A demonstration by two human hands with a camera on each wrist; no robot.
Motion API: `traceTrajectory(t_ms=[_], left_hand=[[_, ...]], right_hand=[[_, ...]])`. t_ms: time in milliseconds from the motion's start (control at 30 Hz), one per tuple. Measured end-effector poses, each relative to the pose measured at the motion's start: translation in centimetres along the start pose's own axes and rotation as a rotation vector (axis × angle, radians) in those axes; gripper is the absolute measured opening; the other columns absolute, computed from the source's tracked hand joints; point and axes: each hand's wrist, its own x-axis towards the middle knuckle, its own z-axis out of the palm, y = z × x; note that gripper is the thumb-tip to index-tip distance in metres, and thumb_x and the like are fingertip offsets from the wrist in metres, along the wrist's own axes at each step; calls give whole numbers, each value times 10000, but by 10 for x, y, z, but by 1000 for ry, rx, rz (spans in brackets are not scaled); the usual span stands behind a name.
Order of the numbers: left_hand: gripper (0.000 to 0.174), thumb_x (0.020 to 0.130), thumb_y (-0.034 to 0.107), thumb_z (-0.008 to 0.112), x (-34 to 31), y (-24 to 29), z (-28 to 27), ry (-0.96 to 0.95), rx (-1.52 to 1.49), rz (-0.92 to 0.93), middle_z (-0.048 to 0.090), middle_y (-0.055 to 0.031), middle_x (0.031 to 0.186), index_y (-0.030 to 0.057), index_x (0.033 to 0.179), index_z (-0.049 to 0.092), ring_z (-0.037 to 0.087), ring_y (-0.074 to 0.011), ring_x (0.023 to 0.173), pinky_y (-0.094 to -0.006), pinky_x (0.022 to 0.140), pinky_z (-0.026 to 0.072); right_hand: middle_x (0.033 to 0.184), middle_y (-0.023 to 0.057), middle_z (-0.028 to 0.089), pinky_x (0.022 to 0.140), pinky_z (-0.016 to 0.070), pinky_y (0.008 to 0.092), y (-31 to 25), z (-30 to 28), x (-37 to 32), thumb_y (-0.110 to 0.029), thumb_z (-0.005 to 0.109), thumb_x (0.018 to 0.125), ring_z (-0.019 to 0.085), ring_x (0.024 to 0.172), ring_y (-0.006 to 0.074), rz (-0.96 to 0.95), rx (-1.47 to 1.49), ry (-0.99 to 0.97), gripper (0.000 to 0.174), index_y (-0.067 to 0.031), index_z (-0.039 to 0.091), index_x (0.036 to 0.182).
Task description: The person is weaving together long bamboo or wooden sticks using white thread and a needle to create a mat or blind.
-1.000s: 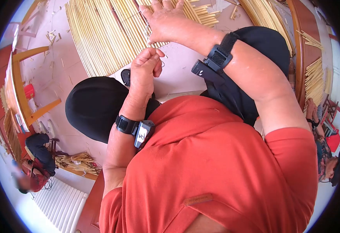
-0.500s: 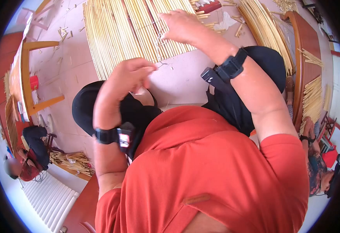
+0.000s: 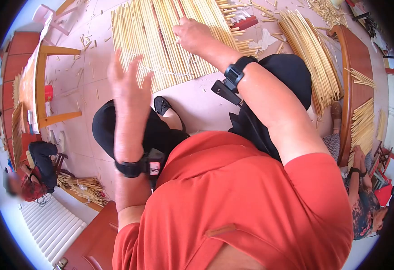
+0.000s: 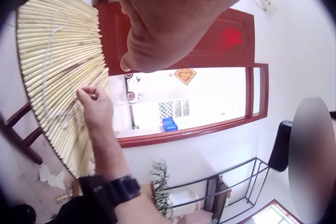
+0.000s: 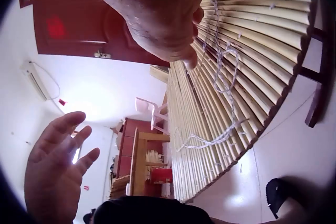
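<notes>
My left hand point(image 3: 131, 92) is raised in front of my left knee, its fingers spread and a little blurred, holding nothing. The right wrist view also shows this left hand point(image 5: 55, 169) away from the mat. My right hand point(image 3: 194, 36) is over a mat of pale bamboo-like sticks point(image 3: 136, 58), with fingers curled down at its surface. In the left wrist view the right hand point(image 4: 98, 111) pinches thumb to forefinger beside a white string point(image 4: 49, 58); its fingertips partly hide what they pinch. Loose loops of the string point(image 5: 223, 139) lie across the sticks towards the near edge.
A bundle of long sticks point(image 3: 303, 54) lies on the floor to the right, beside a brown wooden bench point(image 3: 352, 67). Offcuts point(image 3: 327, 11) are scattered around. A yellow-legged table point(image 3: 41, 90) stands left. Other people point(image 3: 44, 166) sit at both sides.
My left hand has moved left and up from near the mat's edge, and its fingers have spread. The right hand has gone from spread fingers to curled ones on the mat.
</notes>
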Motion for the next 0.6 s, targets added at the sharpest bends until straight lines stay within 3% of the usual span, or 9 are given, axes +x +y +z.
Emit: traceTrajectory(t_ms=[67,100,167,267,300,333,367,433,600], left_hand=[[381,759,63,715,-21,13,19,-168,-136,-60,437,-201,1379,86,1127,617,444,-404,1247,-437,1037,382],[299,778,77,687,-32,18,30,-245,-238,-126,528,-215,1279,51,1071,634,512,-402,1174,-422,988,425],[212,828,172,653,-43,23,39,-634,-593,-357,649,-174,970,36,991,659,633,-317,916,-373,812,489],[226,896,237,612,-58,13,69,-1029,-776,-588,673,-112,963,31,977,658,644,-211,883,-327,778,493],[226,896,237,612,-61,15,73,-1033,-788,-595,673,-112,963,31,977,658,644,-211,883,-327,778,493],[233,905,247,615,-65,20,77,-975,-1088,-864,663,-96,978,39,1009,629,639,-207,892,-333,785,497],[246,913,256,619,-67,24,82,-884,-1384,-1134,652,-81,992,47,1041,599,635,-202,901,-338,793,500],[254,925,250,606,-79,30,102,-777,-1553,-1216,649,-90,1013,54,1082,567,640,-220,900,-357,804,508],[268,910,157,615,-71,43,124,-448,-1837,-1221,600,-91,1001,44,1115,485,628,-205,857,-362,786,536]], right_hand=[[951,164,625,728,535,404,-2,12,0,-157,584,810,636,876,330,7,-107,-153,185,-30,692,889],[869,161,654,701,544,406,-7,4,-2,-114,566,800,658,826,316,-74,-134,-132,193,13,689,877],[847,165,662,699,544,419,-9,-5,2,-77,546,795,667,811,329,-18,-107,-198,159,8,676,828],[768,147,677,633,549,379,0,-20,11,-78,515,845,697,727,275,31,-100,-203,166,13,642,789],[867,178,664,704,545,406,5,-35,20,-124,550,858,676,821,282,82,77,-129,189,14,596,979],[967,209,651,774,540,433,5,-54,29,-170,585,871,656,915,290,132,253,-55,352,15,549,1168],[967,209,651,774,540,433,3,-73,32,-170,585,871,656,915,290,132,248,-69,352,15,549,1168],[649,61,615,498,505,261,-17,-115,23,-82,568,900,609,537,139,272,896,195,120,26,605,936],[652,54,607,467,485,240,-13,-122,0,-90,573,897,593,519,103,417,874,-23,135,22,613,832]])
